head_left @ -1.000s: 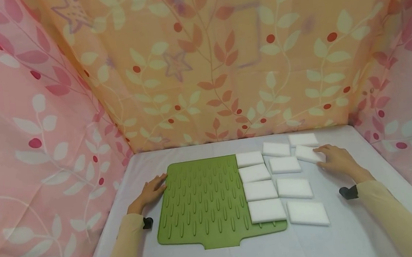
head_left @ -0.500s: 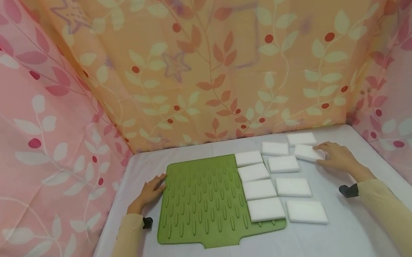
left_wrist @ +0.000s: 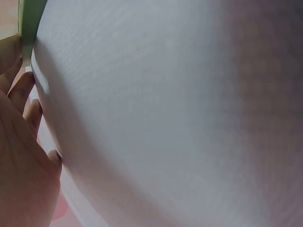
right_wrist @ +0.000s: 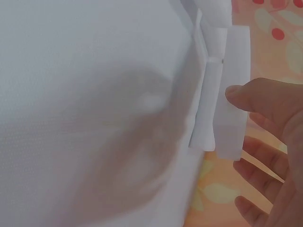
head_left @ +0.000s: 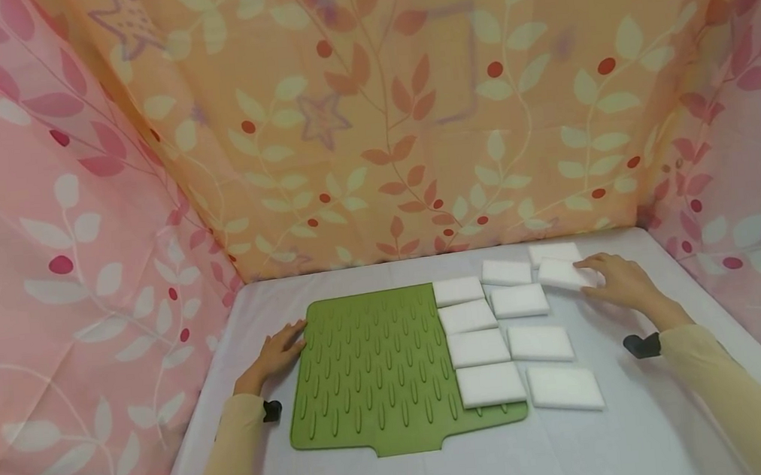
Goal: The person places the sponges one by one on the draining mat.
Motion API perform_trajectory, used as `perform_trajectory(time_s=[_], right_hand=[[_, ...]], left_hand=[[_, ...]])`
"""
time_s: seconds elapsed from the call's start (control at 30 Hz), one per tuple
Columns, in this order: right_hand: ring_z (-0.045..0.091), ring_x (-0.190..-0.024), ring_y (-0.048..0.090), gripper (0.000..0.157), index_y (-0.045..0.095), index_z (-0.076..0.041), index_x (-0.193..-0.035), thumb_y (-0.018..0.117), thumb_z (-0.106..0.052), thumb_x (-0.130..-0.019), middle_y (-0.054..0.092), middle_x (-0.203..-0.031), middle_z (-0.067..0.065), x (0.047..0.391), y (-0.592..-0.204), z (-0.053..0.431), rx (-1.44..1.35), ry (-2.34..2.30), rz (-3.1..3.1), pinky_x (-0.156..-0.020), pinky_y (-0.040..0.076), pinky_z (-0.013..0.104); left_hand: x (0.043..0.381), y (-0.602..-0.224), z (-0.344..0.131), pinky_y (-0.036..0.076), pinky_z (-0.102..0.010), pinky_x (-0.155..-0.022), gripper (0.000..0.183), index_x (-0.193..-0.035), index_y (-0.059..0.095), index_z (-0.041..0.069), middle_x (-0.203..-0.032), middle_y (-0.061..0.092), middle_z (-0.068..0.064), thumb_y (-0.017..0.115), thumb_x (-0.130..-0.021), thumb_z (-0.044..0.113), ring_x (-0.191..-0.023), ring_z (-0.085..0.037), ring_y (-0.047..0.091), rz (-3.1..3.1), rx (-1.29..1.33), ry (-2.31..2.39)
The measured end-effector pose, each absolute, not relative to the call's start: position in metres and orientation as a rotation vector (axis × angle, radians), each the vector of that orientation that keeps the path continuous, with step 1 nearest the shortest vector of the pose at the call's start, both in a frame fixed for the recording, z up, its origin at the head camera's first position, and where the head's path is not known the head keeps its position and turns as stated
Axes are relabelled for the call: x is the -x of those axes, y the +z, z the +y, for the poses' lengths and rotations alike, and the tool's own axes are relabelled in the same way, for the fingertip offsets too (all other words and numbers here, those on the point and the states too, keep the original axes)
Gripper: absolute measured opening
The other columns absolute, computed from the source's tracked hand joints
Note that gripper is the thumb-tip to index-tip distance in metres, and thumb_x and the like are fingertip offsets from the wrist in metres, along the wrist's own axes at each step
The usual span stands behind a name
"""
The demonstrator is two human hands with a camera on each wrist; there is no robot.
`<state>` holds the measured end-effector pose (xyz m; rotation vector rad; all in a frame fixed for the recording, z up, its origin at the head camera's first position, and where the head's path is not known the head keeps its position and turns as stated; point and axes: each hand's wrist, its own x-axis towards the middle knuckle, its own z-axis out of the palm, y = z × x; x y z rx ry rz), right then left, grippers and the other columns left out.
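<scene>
My right hand (head_left: 618, 283) pinches a white rectangular sponge (head_left: 563, 273) at its right end, thumb on one side and fingers on the other. In the right wrist view that sponge (right_wrist: 233, 94) stands a little off the tabletop, beside other white blocks. At the left edge of the green ridged mat (head_left: 371, 366), my left hand (head_left: 278, 356) rests with its fingers relaxed and touching the rim. The left wrist view shows this hand (left_wrist: 23, 146) by the green edge (left_wrist: 31, 23). Several white sponges (head_left: 491, 385) lie in a column on the mat's right side.
More white sponges lie right of the mat, the nearest (head_left: 566, 387) toward the front and another (head_left: 554, 252) at the far edge, partly behind the held one. The white-covered table (head_left: 495, 461) meets a floral cloth wall (head_left: 379, 222) at the back, with pink floral cloth at both sides.
My right hand has lifted the pinched sponge slightly off the table, up and a little leftward, so it now overlaps the far sponge. My left hand stays put.
</scene>
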<state>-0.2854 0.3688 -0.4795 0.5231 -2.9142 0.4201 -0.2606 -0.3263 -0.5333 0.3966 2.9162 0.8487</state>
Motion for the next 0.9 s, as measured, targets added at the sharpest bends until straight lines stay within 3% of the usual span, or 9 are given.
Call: perform_trajectory(time_s=[0.43,0.9], right_hand=[[0.044,-0.109,0.047,0.05,0.057,-0.005,-0.123,0.071,-0.027,-0.079,0.051,-0.122,0.025,0.287,-0.471,0.364,-0.55,0.404,-2.887,-0.08,0.038,0.064],[0.041,-0.112,0.048,0.051,0.059,-0.006,-0.123,0.073,-0.025,-0.078,0.054,-0.124,0.021,0.299,-0.463,0.321,-0.669,0.416,-2.822,-0.082,0.039,0.062]], left_hand=[[0.26,-0.533,-0.326,0.005,-0.068,-0.104,0.052,-0.143,0.034,0.005,-0.146,0.033,-0.02,0.048,-0.097,0.024,-0.136,-0.043,0.022,2.927,-0.423,0.839],[0.259,-0.53,-0.326,0.004,-0.068,-0.104,0.053,-0.143,0.034,0.006,-0.146,0.033,-0.018,0.049,-0.096,0.024,-0.136,-0.042,0.022,2.926,-0.406,0.822]])
